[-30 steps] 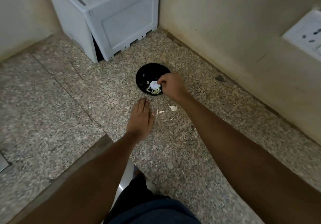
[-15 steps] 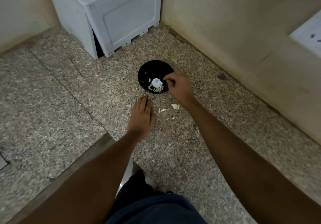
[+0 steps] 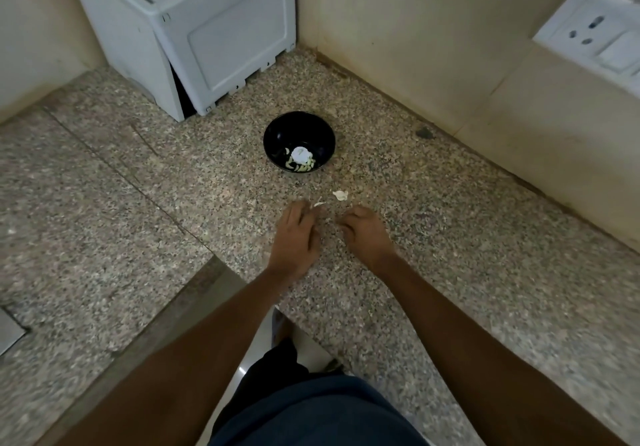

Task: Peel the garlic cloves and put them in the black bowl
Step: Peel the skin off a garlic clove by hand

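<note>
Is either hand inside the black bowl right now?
No: the left hand and right hand are both over the counter, short of the black bowl.

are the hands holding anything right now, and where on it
Cannot be told for sure. The left hand and right hand rest on the counter with fingers curled under; nothing shows in either.

Both forearms extend from the lower frame toward centre. Left hand [image 3: 295,238], palm down, fingers loosely bent. Right hand [image 3: 367,234], fingers curled downward, just beside it; whether either pinches anything cannot be told.
</note>
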